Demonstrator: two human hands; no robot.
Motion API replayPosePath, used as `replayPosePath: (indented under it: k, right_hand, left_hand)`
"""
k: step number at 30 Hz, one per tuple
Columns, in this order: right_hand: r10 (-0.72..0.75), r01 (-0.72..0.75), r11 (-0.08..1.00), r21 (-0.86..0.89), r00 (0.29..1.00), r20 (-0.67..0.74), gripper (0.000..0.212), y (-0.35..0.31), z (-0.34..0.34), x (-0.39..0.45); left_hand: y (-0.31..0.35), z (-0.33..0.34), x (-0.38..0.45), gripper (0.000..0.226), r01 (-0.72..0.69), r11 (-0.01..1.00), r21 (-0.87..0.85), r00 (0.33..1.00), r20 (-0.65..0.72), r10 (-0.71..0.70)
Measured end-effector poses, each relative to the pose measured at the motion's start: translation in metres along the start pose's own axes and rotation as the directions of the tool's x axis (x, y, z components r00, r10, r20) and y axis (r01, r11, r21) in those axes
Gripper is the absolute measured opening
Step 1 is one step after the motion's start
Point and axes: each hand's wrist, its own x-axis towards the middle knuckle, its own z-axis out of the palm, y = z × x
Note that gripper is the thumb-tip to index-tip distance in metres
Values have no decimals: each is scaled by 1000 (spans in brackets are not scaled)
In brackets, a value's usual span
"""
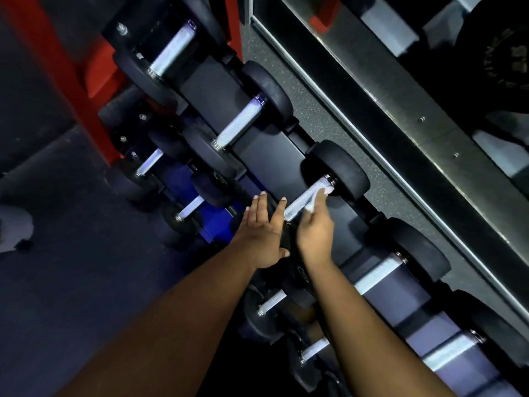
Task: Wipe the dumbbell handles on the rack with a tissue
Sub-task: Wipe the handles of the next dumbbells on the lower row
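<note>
Black dumbbells with knurled silver handles lie in a slanted row on the upper tier of a dark rack (266,150). My right hand (315,227) presses a white tissue (315,197) against the handle (303,200) of the middle dumbbell, close to its far black head (340,170). My left hand (263,233) rests flat with fingers spread on that dumbbell's near head, which it mostly hides. Other handles show up the row (239,123), (174,50) and down it (378,273).
A lower tier holds smaller dumbbells (148,163), (190,207), (272,303). A red post (71,73) stands at the left. A mirror with a metal frame (357,133) runs behind the rack. Dark rubber floor (71,282) lies at the left.
</note>
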Motion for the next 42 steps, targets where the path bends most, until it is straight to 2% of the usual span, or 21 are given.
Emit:
replayPosePath:
  k: [1, 3, 4, 6, 7, 9, 11, 13, 15, 18, 20, 21, 23, 25, 28, 33, 34, 37, 38, 39, 42]
  right_hand:
    - [-100, 120, 960, -252, 991, 90, 59, 5, -2, -4]
    - [-246, 393, 707, -588, 916, 317, 67, 18, -13, -11]
    - [-272, 514, 540, -666, 856, 440, 68, 25, -18, -14]
    - [-338, 690, 291, -663, 723, 603, 67, 34, -29, -7]
    - [-390, 730, 193, -656, 671, 631, 65, 33, -33, 2]
    - [-397, 699, 48, -713, 669, 628, 67, 20, -39, 23]
    - [-326, 614, -17, -789, 742, 585, 66, 2, -40, 38]
    - [-278, 578, -64, -814, 773, 571, 61, -9, -31, 35]
    - [-270, 637, -119, -762, 717, 642, 61, -6, -18, 25]
    - [-307, 816, -145, -560, 501, 809, 64, 8, -21, 28]
    - [-344, 840, -196, -506, 424, 838, 65, 14, -36, 40]
    - [-323, 814, -230, -533, 452, 831, 65, 12, -44, 44]
    - [-261, 735, -221, -641, 589, 765, 63, 3, -45, 47]
    - [-268, 705, -178, -687, 637, 723, 57, -5, -30, 42]
    - [-280, 786, -153, -599, 546, 789, 56, 3, -14, 33]
    - [-308, 905, -66, -420, 382, 871, 65, 34, -57, 31]
    - [-316, 898, -66, -435, 395, 863, 66, 35, -62, 34]
    - [-406, 796, 35, -604, 564, 719, 64, 23, -46, 40]
    - [-421, 777, 75, -624, 592, 687, 62, 16, -36, 40]
    - [-411, 787, 104, -608, 590, 695, 62, 11, -28, 39]
    - [-334, 866, 186, -465, 501, 799, 63, 16, -19, 28]
  left_hand:
    - [0, 0, -1, 120, 1, 1000, -2, 1000, 7, -1]
    - [-1, 0, 0, 119, -2, 1000, 1, 1000, 7, 2]
    - [-1, 0, 0, 119, -1, 1000, 5, 1000, 9, 1]
    - [-2, 1, 0, 119, 2, 1000, 0, 1000, 20, -2]
    - [-2, 1, 1, 119, 2, 1000, -3, 1000, 24, -2]
    - [-1, 0, 1, 120, 2, 1000, -2, 999, 32, -2]
    - [0, -1, 1, 121, 7, 1000, 15, 1000, 27, -8]
    - [0, -1, 1, 121, 10, 1000, 21, 999, 30, -10]
    - [-1, -1, 1, 121, 11, 1000, 25, 1000, 24, -11]
    - [-2, -2, 1, 121, 7, 1000, 23, 1000, 24, -8]
    - [-2, -1, 1, 121, 4, 1000, 31, 1000, 17, -4]
    - [-2, 0, 1, 122, 2, 999, 34, 1000, 14, -3]
    - [-2, 0, 1, 122, 1, 999, 35, 1000, 8, -1]
    - [-1, 1, 1, 122, 1, 999, 38, 1000, 2, -1]
    - [-2, 0, 1, 122, -2, 999, 40, 1000, -7, 2]
    - [-3, 2, 1, 122, -9, 999, 34, 1000, -3, 9]
    - [-3, 1, 1, 121, -11, 999, 34, 1000, -4, 11]
    - [-4, 1, 2, 121, -8, 999, 36, 1000, 2, 8]
    - [-3, 1, 2, 122, -7, 999, 39, 1000, 6, 7]
    - [-4, 2, 2, 122, -5, 999, 42, 1000, 6, 5]
    - [-5, 3, 3, 122, -3, 999, 47, 1000, -3, 3]
